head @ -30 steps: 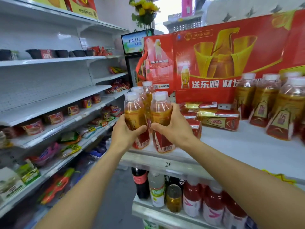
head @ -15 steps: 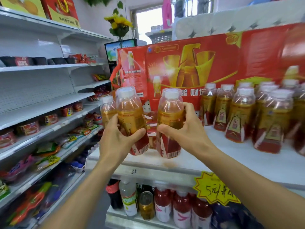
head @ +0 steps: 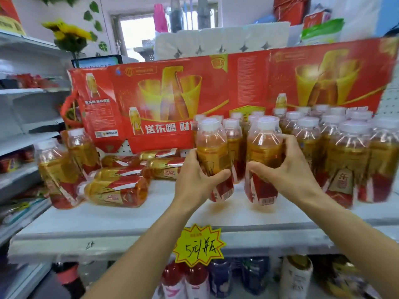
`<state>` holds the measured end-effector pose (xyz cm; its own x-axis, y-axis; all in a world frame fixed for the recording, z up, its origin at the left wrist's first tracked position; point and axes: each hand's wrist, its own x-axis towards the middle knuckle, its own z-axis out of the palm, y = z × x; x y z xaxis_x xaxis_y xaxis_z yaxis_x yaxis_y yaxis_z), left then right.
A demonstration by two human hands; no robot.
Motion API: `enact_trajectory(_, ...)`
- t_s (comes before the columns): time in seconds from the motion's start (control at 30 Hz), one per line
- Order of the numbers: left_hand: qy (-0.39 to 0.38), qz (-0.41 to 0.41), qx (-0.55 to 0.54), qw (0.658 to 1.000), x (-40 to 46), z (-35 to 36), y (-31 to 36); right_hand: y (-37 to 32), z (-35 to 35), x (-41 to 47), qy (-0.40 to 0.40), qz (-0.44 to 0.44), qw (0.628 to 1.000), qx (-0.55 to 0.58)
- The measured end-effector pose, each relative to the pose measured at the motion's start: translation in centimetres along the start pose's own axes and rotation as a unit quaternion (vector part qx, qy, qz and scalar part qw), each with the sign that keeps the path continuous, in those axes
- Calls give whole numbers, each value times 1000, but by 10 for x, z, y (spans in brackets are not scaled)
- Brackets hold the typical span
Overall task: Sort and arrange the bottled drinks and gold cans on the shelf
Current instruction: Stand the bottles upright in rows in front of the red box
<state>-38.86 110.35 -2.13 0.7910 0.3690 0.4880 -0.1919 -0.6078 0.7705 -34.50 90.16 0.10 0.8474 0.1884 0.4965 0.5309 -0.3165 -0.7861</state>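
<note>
On the left of the shelf, some bottles lie flat, not yet stood up. The left hand wraps one bottle. The right hand wraps another bottle, beside the tidy standing group.

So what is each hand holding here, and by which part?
Left hand grips one drink bottle around its labelled middle; right hand grips another bottle likewise.
</note>
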Motion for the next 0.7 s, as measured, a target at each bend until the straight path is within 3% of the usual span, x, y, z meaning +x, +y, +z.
enact_trajectory(0.2, -39, -20, 22, 999, 9, 45, 3, 33, -25, 3, -4, 39, 999, -37)
enact_trajectory(0.5, -51, -47, 43, 997, 13, 54, -1, 44, -30, 10, -46, 57, 996, -60)
enact_trajectory(0.6, -70, -45, 35, 996, 4, 50, 2, 40, -27, 6, 24, -22, 997, -74)
enact_trajectory(0.7, -34, -14, 67, 997, -11, 34, 0, 21, -19, 5, 117, -186, 969, -111)
